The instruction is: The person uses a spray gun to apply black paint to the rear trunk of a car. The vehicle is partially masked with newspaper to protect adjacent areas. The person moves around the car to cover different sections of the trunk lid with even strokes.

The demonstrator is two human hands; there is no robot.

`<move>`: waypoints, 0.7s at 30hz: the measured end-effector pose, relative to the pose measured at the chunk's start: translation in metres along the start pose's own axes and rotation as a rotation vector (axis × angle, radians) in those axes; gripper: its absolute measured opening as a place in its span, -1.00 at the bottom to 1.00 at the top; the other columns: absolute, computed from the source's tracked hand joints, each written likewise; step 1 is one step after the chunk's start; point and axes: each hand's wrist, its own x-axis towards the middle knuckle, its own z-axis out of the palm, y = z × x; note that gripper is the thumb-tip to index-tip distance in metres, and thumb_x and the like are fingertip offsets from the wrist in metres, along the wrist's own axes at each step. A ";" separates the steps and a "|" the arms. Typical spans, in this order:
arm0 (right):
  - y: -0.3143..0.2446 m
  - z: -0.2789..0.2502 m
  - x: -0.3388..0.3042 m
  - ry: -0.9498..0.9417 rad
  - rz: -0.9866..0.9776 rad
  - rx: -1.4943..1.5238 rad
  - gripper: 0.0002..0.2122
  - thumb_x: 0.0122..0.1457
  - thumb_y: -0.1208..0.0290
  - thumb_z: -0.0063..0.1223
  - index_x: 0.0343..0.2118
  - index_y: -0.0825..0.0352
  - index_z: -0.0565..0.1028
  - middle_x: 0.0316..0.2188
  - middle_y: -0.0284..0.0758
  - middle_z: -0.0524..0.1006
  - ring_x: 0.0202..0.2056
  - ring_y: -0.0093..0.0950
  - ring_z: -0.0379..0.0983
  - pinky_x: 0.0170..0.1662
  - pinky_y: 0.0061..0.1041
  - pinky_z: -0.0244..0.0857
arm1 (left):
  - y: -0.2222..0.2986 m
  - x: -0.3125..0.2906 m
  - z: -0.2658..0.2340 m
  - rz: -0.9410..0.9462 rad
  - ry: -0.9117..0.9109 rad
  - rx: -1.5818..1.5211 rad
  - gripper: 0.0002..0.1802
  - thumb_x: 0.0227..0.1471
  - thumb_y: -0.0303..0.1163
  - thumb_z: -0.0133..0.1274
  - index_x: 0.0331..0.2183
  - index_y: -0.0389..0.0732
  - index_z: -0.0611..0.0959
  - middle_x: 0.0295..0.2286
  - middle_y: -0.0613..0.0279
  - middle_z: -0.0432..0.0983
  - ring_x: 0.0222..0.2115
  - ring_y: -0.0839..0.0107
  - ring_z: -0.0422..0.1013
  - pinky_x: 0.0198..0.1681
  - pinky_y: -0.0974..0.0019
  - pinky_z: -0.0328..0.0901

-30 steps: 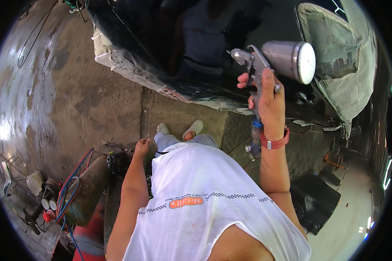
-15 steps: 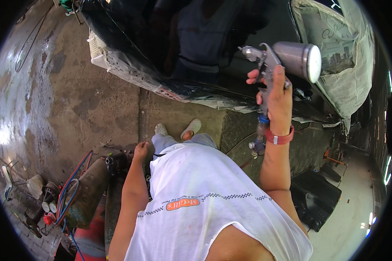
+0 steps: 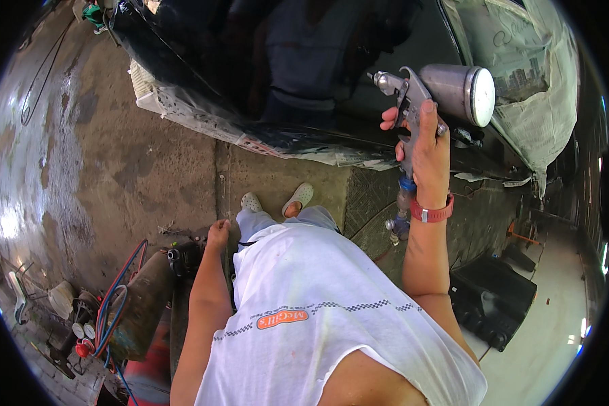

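My right hand (image 3: pixel 423 139) is wrapped round the handle of a metal spray gun (image 3: pixel 413 95), a finger at its trigger. The gun's silver cup (image 3: pixel 460 93) sticks out to the right, and its nozzle points left, over a glossy black car panel (image 3: pixel 304 61). Below the grip hangs a blue fitting with a clear bowl-shaped filter (image 3: pixel 404 196). Down beside my left thigh is my left hand (image 3: pixel 218 232), its fingers curled in loosely; nothing shows in them.
Newspaper masking (image 3: pixel 264 145) lines the panel's lower edge, and masking sheets (image 3: pixel 541 128) cover the window area at right. Gas cylinders (image 3: pixel 139 318) with gauges and red and blue hoses (image 3: pixel 108 318) stand at lower left. A black plastic part (image 3: pixel 494 301) lies at lower right. Wet patches mark the floor (image 3: pixel 135 155).
The whole view has shifted slightly. My right hand keeps its grip on the spray gun, which sits a little further left in the picture. My left hand stays beside my thigh.
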 end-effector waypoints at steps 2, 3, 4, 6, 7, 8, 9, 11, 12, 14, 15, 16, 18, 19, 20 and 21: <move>-0.001 0.003 0.006 0.010 -0.019 0.009 -0.44 0.43 -0.09 -0.20 -0.10 0.43 0.56 -0.33 -0.26 0.64 -0.36 -0.56 0.57 -0.59 -0.61 0.26 | 0.008 -0.004 -0.001 0.014 0.020 0.004 -0.46 0.18 -0.05 0.12 -0.03 -0.33 0.67 -0.15 -0.06 0.67 -0.06 0.14 0.57 0.04 0.17 0.39; -0.001 0.004 0.009 0.015 -0.013 0.011 -0.44 0.43 -0.09 -0.20 -0.10 0.43 0.56 -0.33 -0.26 0.64 -0.36 -0.56 0.57 -0.59 -0.62 0.26 | 0.011 -0.006 -0.003 0.022 0.031 0.006 -0.46 0.18 -0.05 0.12 -0.03 -0.33 0.67 -0.15 -0.06 0.67 -0.06 0.14 0.57 0.04 0.17 0.39; -0.002 0.005 0.011 0.018 -0.010 0.013 -0.45 0.43 -0.09 -0.19 -0.10 0.43 0.56 -0.33 -0.26 0.64 -0.36 -0.55 0.57 -0.59 -0.62 0.26 | 0.013 -0.007 -0.003 0.030 0.032 0.011 -0.45 0.17 -0.04 0.12 -0.03 -0.32 0.67 -0.15 -0.06 0.67 -0.06 0.14 0.58 0.04 0.17 0.39; -0.002 0.005 0.013 -0.013 0.000 0.026 -0.44 0.43 -0.10 -0.18 -0.08 0.43 0.55 -0.33 -0.26 0.64 -0.36 -0.55 0.57 -0.59 -0.62 0.25 | 0.017 -0.009 -0.004 0.048 0.036 0.021 -0.45 0.17 -0.03 0.13 -0.03 -0.32 0.67 -0.15 -0.06 0.67 -0.06 0.13 0.58 0.04 0.16 0.39; -0.002 0.006 0.013 -0.028 0.007 0.034 -0.44 0.43 -0.10 -0.18 -0.07 0.43 0.55 -0.34 -0.26 0.64 -0.36 -0.55 0.57 -0.59 -0.63 0.25 | 0.017 -0.010 -0.004 0.043 0.041 0.057 -0.45 0.17 -0.03 0.13 -0.03 -0.32 0.67 -0.14 -0.07 0.67 -0.06 0.13 0.58 0.04 0.16 0.39; -0.003 0.008 0.013 -0.038 0.010 0.044 -0.44 0.42 -0.10 -0.18 -0.06 0.42 0.55 -0.34 -0.26 0.64 -0.36 -0.55 0.57 -0.60 -0.63 0.24 | 0.018 -0.012 -0.005 0.039 0.046 0.093 -0.45 0.17 -0.03 0.12 -0.03 -0.31 0.67 -0.14 -0.07 0.67 -0.06 0.13 0.58 0.04 0.16 0.39; -0.006 0.012 0.013 -0.047 0.013 0.054 -0.44 0.42 -0.10 -0.17 -0.04 0.42 0.55 -0.34 -0.26 0.63 -0.36 -0.55 0.57 -0.60 -0.63 0.24 | 0.018 -0.014 -0.005 0.035 0.052 0.129 -0.46 0.17 -0.03 0.12 -0.04 -0.31 0.68 -0.14 -0.07 0.67 -0.06 0.12 0.58 0.04 0.15 0.39; -0.013 0.019 0.013 -0.066 0.006 0.072 -0.43 0.42 -0.11 -0.17 -0.02 0.42 0.54 -0.35 -0.27 0.63 -0.36 -0.56 0.57 -0.60 -0.64 0.24 | 0.007 -0.011 -0.004 0.019 0.033 0.128 -0.46 0.17 -0.04 0.12 -0.03 -0.30 0.68 -0.13 -0.07 0.66 -0.05 0.12 0.57 0.05 0.15 0.39; -0.018 0.024 0.014 -0.076 -0.003 0.080 -0.43 0.42 -0.11 -0.17 -0.01 0.42 0.54 -0.35 -0.28 0.63 -0.36 -0.57 0.57 -0.60 -0.64 0.24 | 0.002 -0.010 -0.003 0.011 0.023 0.127 -0.46 0.17 -0.04 0.13 -0.03 -0.30 0.68 -0.13 -0.07 0.66 -0.05 0.12 0.57 0.05 0.15 0.39; -0.025 0.030 0.016 -0.095 -0.030 0.079 -0.42 0.42 -0.12 -0.17 0.00 0.42 0.54 -0.35 -0.29 0.63 -0.36 -0.58 0.56 -0.59 -0.65 0.24 | 0.003 -0.015 -0.004 0.025 0.018 0.133 -0.46 0.17 -0.04 0.12 -0.01 -0.29 0.67 -0.11 -0.08 0.66 -0.03 0.11 0.56 0.06 0.15 0.38; -0.027 0.033 0.019 -0.109 -0.049 0.071 -0.42 0.42 -0.12 -0.17 0.01 0.42 0.53 -0.35 -0.29 0.63 -0.37 -0.59 0.56 -0.59 -0.65 0.24 | 0.004 -0.016 -0.005 0.033 0.015 0.137 -0.46 0.17 -0.05 0.12 -0.01 -0.29 0.67 -0.11 -0.08 0.65 -0.03 0.11 0.56 0.07 0.14 0.38; -0.030 0.036 0.021 -0.125 -0.067 0.064 -0.42 0.42 -0.12 -0.17 0.01 0.42 0.53 -0.36 -0.30 0.63 -0.37 -0.60 0.56 -0.59 -0.65 0.25 | 0.007 -0.018 -0.005 0.018 0.011 0.125 -0.46 0.17 -0.05 0.12 0.00 -0.29 0.67 -0.10 -0.08 0.65 -0.02 0.11 0.56 0.08 0.14 0.38; -0.035 0.044 0.024 -0.125 -0.104 0.067 -0.42 0.41 -0.12 -0.14 -0.03 0.44 0.55 -0.38 -0.31 0.62 -0.42 -0.63 0.52 -0.59 -0.65 0.25 | 0.012 -0.021 -0.006 -0.013 0.003 0.101 -0.46 0.17 -0.05 0.11 0.00 -0.29 0.66 -0.09 -0.08 0.64 -0.01 0.11 0.55 0.09 0.15 0.37; -0.037 0.047 0.026 -0.141 -0.114 0.061 -0.43 0.41 -0.11 -0.13 -0.04 0.44 0.55 -0.39 -0.31 0.62 -0.44 -0.63 0.51 -0.59 -0.65 0.25 | 0.010 -0.020 -0.005 -0.017 0.003 0.080 -0.46 0.17 -0.05 0.11 0.00 -0.29 0.67 -0.09 -0.09 0.64 -0.01 0.11 0.55 0.09 0.15 0.37; -0.040 0.050 0.028 -0.154 -0.126 0.056 -0.43 0.41 -0.11 -0.13 -0.05 0.45 0.56 -0.40 -0.31 0.62 -0.45 -0.64 0.51 -0.59 -0.65 0.25 | 0.005 -0.015 -0.003 -0.019 0.004 0.061 -0.46 0.17 -0.06 0.11 0.00 -0.30 0.67 -0.09 -0.09 0.64 0.00 0.11 0.55 0.09 0.15 0.37; -0.041 0.053 0.029 -0.145 -0.124 0.070 -0.43 0.40 -0.11 -0.11 -0.10 0.44 0.58 -0.43 -0.33 0.61 -0.54 -0.66 0.44 -0.60 -0.66 0.23 | 0.000 -0.010 -0.002 -0.021 0.005 0.041 -0.46 0.17 -0.06 0.11 0.00 -0.30 0.67 -0.08 -0.09 0.64 0.00 0.11 0.55 0.09 0.16 0.36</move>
